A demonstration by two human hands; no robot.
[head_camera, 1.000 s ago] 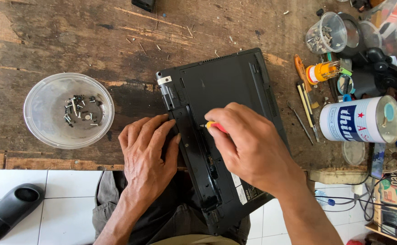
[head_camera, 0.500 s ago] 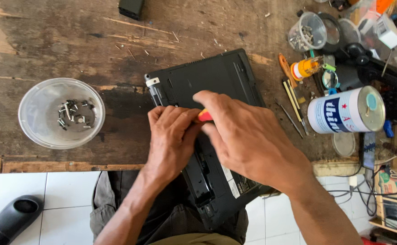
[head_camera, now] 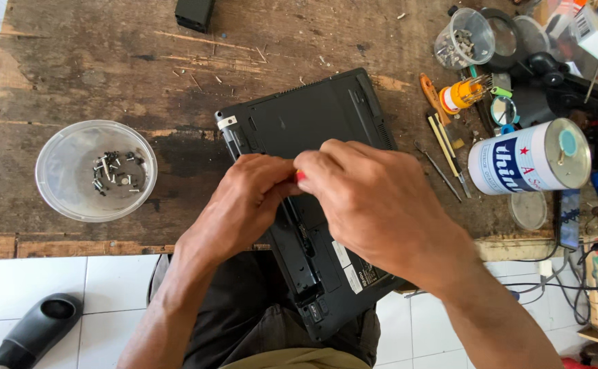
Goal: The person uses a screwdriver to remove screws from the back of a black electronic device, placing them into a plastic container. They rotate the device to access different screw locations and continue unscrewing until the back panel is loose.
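Observation:
A black laptop (head_camera: 313, 116) lies upside down on a worn wooden table (head_camera: 94, 75), its near end hanging over the table edge above my lap. My right hand (head_camera: 374, 198) is closed around a red-handled screwdriver (head_camera: 300, 175), of which only a small red bit shows. My left hand (head_camera: 248, 198) rests on the laptop's underside beside it, fingertips pinched at the tool's tip. The two hands touch over the battery bay. The tip itself is hidden.
A clear plastic bowl (head_camera: 96, 169) with several small screws stands at the left. At the right lie a white and blue tin can (head_camera: 528, 157), a cup of screws (head_camera: 464, 37), loose screwdrivers (head_camera: 446, 147) and cables. A black sandal (head_camera: 36, 328) lies on the tiled floor.
Both hands have moved closer together over the laptop, and the left fingers now pinch at the screwdriver's tip. The camera view has shifted slightly.

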